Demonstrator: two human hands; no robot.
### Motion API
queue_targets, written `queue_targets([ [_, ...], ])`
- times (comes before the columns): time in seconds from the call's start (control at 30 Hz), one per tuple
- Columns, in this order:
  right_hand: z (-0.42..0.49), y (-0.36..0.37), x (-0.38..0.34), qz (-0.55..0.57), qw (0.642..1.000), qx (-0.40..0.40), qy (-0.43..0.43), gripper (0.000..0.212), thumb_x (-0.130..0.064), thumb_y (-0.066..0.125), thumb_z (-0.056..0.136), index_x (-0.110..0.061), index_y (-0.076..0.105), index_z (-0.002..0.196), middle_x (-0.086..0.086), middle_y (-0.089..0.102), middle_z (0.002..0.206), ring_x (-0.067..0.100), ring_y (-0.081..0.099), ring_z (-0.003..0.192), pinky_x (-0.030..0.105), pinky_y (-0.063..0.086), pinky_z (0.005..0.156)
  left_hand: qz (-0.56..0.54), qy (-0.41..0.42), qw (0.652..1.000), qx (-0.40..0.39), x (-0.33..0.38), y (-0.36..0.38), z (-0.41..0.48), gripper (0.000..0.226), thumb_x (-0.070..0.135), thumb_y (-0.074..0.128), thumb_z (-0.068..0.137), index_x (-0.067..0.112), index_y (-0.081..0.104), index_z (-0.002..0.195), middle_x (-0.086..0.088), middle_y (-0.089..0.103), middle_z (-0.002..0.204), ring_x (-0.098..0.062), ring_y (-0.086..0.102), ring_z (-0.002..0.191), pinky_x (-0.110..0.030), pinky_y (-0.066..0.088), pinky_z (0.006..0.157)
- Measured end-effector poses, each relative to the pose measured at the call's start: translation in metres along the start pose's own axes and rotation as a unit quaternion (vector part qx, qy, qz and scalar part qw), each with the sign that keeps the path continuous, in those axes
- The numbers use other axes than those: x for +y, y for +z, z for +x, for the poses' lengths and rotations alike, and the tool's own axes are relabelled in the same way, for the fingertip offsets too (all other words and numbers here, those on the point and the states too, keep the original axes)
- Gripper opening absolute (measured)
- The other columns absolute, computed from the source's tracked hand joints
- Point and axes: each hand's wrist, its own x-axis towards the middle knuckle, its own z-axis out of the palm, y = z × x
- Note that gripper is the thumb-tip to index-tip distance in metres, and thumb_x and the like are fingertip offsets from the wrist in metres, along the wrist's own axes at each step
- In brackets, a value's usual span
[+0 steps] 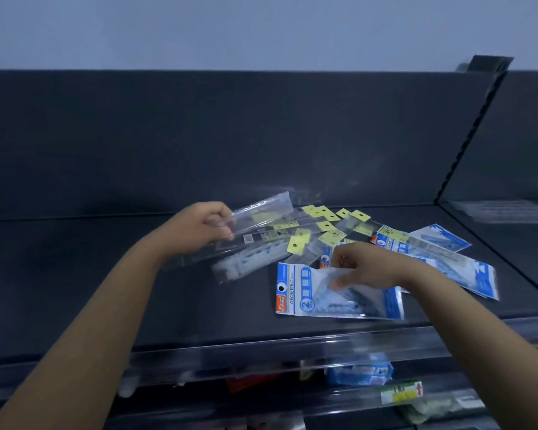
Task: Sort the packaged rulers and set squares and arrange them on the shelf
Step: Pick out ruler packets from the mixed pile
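Left hand grips clear-sleeved, yellow-tagged rulers, bunched as one sort; right hand pinches blue-and-white plastic set-square packet, likely to part it from the pile on the dark shelf.

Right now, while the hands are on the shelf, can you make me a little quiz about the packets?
1. True or false: the left hand holds clear ruler packets.
2. Which does the right hand pinch? A) the blue set square packet B) a price label C) nothing
3. Fill in: the small hang tags in the pile are coloured ____.

Key: 1 true. 2 A. 3 yellow.
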Motion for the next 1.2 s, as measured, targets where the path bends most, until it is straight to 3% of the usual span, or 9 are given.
queue_targets([
  [0.13, -0.009, -0.010, -0.004, 0.093, 0.995, 0.037, -0.018, 0.025, -0.022, 0.077, 0.077, -0.024, 0.054, 0.084, -0.007, 0.061, 0.064, 0.000, 0.046, 0.050, 0.026, 0.037, 0.059, -0.116, 0.026, 0.992, -0.027, 0.012, 0.020, 0.006, 0.007, 0.003, 0.058, 0.092, 0.006, 0.064, 0.094, -0.008, 0.072, 0.086, -0.014, 0.061, 0.080, -0.029, 0.047, 0.077],
  [0.3, -0.035, -0.026, 0.001, 0.116, 0.991, 0.049, -0.049, 0.010, -0.011, 0.070, 0.082, -0.013, 0.060, 0.080, 0.000, 0.066, 0.072, 0.007, 0.057, 0.067, 0.026, 0.045, 0.065, -0.154, 0.089, 0.982, -0.059, 0.036, 0.056, 0.032, 0.007, 0.002, 0.060, 0.091, 0.002, 0.065, 0.087, -0.006, 0.065, 0.085, -0.008, 0.058, 0.080, -0.015, 0.044, 0.074],
  [0.47, -0.073, -0.043, 0.029, 0.024, 0.988, 0.150, 0.002, 0.019, -0.019, 0.067, 0.083, -0.028, 0.055, 0.071, -0.006, 0.058, 0.076, 0.013, 0.054, 0.076, 0.032, 0.043, 0.072, -0.240, 0.114, 0.958, -0.108, 0.091, 0.102, 0.052, 0.035, 0.029, 0.048, 0.099, 0.001, 0.067, 0.092, -0.009, 0.065, 0.088, -0.011, 0.057, 0.081, -0.024, 0.045, 0.077],
  [0.57, -0.103, -0.053, 0.061, 0.070, 0.988, 0.137, 0.005, 0.012, -0.018, 0.067, 0.084, -0.022, 0.064, 0.073, -0.003, 0.064, 0.077, 0.008, 0.056, 0.074, 0.033, 0.046, 0.076, -0.223, 0.165, 0.952, -0.128, 0.137, 0.145, 0.059, 0.032, 0.022, 0.047, 0.100, 0.014, 0.067, 0.077, 0.001, 0.065, 0.079, -0.002, 0.058, 0.073, -0.013, 0.046, 0.071],
  [0.7, -0.144, -0.068, 0.119, 0.084, 0.978, 0.189, 0.029, 0.010, -0.023, 0.061, 0.089, -0.020, 0.066, 0.081, -0.002, 0.067, 0.085, 0.016, 0.061, 0.084, 0.041, 0.049, 0.083, -0.136, 0.216, 0.952, -0.172, 0.192, 0.213, 0.072, 0.033, 0.026, 0.049, 0.100, 0.023, 0.060, 0.069, -0.003, 0.044, 0.064, -0.016, 0.043, 0.062, -0.028, 0.037, 0.059],
  [0.8, -0.177, -0.083, 0.168, 0.075, 0.974, 0.207, 0.044, 0.010, -0.022, 0.062, 0.088, -0.020, 0.067, 0.079, -0.004, 0.068, 0.082, 0.014, 0.062, 0.081, 0.040, 0.050, 0.081, -0.092, 0.240, 0.953, -0.158, 0.229, 0.265, 0.086, 0.034, 0.028, 0.047, 0.100, 0.028, 0.056, 0.068, -0.001, 0.044, 0.063, -0.012, 0.042, 0.060, -0.030, 0.034, 0.060],
  [0.93, -0.210, -0.102, 0.237, 0.071, 0.977, 0.197, 0.044, 0.004, -0.020, 0.068, 0.083, -0.019, 0.072, 0.081, -0.006, 0.071, 0.081, 0.010, 0.065, 0.079, 0.039, 0.052, 0.079, -0.080, 0.227, 0.961, -0.137, 0.272, 0.329, 0.107, 0.027, 0.027, 0.046, 0.099, 0.021, 0.057, 0.075, 0.013, 0.061, 0.066, -0.008, 0.052, 0.063, -0.031, 0.043, 0.068],
  [1.07, -0.223, -0.124, 0.295, 0.085, 0.977, 0.191, 0.037, 0.001, -0.013, 0.066, 0.078, -0.012, 0.067, 0.078, 0.002, 0.071, 0.078, 0.019, 0.066, 0.075, 0.042, 0.053, 0.075, -0.093, 0.191, 0.969, -0.125, 0.301, 0.372, 0.130, 0.020, 0.020, 0.050, 0.099, 0.018, 0.060, 0.082, 0.005, 0.065, 0.066, -0.008, 0.052, 0.050, -0.023, 0.042, 0.054],
  [1.2, -0.216, -0.142, 0.337, 0.098, 0.976, 0.195, 0.022, 0.004, -0.011, 0.063, 0.078, -0.014, 0.065, 0.078, 0.001, 0.071, 0.078, 0.019, 0.065, 0.074, 0.033, 0.050, 0.068, -0.069, 0.151, 0.980, -0.114, 0.311, 0.393, 0.170, 0.016, 0.023, 0.056, 0.096, 0.019, 0.064, 0.083, 0.001, 0.065, 0.067, -0.021, 0.052, 0.057, -0.038, 0.048, 0.056],
])
